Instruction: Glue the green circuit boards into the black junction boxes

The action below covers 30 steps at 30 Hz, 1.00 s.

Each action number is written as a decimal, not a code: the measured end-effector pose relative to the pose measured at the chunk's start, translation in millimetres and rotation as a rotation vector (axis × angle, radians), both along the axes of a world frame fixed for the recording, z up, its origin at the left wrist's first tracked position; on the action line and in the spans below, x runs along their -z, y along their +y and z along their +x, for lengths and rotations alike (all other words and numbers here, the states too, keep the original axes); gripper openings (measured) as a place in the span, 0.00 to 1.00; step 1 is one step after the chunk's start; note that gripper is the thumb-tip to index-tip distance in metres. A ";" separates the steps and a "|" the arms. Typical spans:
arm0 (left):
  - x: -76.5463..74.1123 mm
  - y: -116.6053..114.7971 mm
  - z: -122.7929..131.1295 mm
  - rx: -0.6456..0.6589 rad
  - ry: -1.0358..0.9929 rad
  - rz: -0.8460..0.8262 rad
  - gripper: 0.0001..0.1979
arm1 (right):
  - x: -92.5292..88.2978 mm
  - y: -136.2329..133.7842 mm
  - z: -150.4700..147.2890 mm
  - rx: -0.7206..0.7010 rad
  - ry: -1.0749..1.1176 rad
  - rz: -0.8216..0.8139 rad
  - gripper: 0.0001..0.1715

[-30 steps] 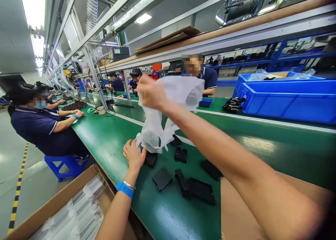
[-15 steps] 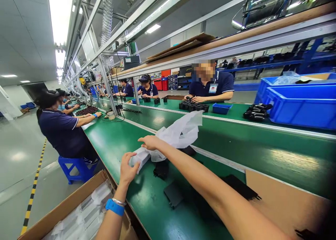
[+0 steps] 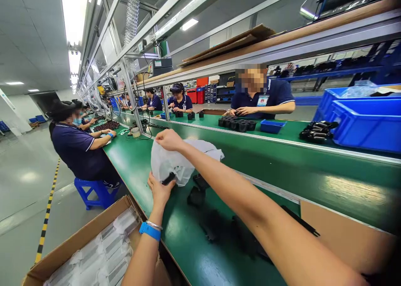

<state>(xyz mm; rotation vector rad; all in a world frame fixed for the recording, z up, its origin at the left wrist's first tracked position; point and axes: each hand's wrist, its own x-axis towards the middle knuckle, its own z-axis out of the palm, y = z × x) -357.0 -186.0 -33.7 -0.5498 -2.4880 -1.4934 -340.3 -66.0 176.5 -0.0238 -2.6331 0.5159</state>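
Note:
My left hand (image 3: 160,190) is closed around a small black part (image 3: 169,178), which the white sheet partly covers. Above it, my right hand (image 3: 171,140) pinches the top edge of a thin white wrapping sheet (image 3: 163,160). The sheet hangs from those fingers and spreads to the right behind my right forearm. Just right of my left hand, a dark part (image 3: 196,196) lies on the green bench (image 3: 178,240). More dark parts beside my right forearm are blurred.
An open carton (image 3: 75,238) holding rows of white-wrapped pieces stands at the bench's left edge. Cardboard (image 3: 338,236) lies at right. A co-worker (image 3: 263,96) works across the bench, near blue bins (image 3: 369,123); another person (image 3: 78,148) sits on the left.
My right hand has lifted the sheet's edge up and to the left, opening the fold. The white-covered piece by my left hand now shows a black end, with the fingers closed around it.

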 end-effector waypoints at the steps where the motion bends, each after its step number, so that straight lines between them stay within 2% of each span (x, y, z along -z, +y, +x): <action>1: -0.4 1.3 -0.5 -0.002 -0.005 -0.002 0.55 | -13.4 -2.6 -0.3 0.004 0.066 -0.015 0.11; 4: -0.3 4.3 -1.3 0.004 -0.030 -0.020 0.54 | -49.7 -9.9 -0.8 0.024 0.248 -0.056 0.14; 7: -0.3 6.9 -1.5 0.014 -0.049 -0.061 0.51 | -78.1 -14.6 -2.3 0.047 0.383 -0.091 0.15; 12: -1.8 13.2 -0.8 -0.012 -0.045 -0.178 0.28 | -112.4 -18.3 -3.6 0.070 0.518 -0.119 0.12; 18: -5.5 13.1 -0.1 -0.014 -0.033 -0.283 0.22 | -149.2 -26.0 10.9 0.132 0.675 -0.150 0.12; 20: -4.8 11.9 -0.5 -0.002 -0.041 -0.279 0.21 | -161.7 -29.8 18.8 0.131 0.758 -0.140 0.17; 24: -3.3 11.8 0.3 0.057 -0.054 -0.182 0.19 | -189.1 -40.1 38.5 0.168 0.897 -0.149 0.39; 25: -5.5 10.8 0.9 0.079 -0.057 -0.138 0.19 | -195.5 -43.2 45.3 0.190 0.912 -0.154 0.41; 27: -17.0 4.6 2.5 0.124 -0.058 -0.025 0.18 | -204.3 -51.5 62.9 0.218 0.896 -0.127 0.38; 30: -53.6 -19.7 7.4 0.185 -0.022 0.191 0.21 | -197.5 -74.4 96.1 0.152 0.697 -0.007 0.23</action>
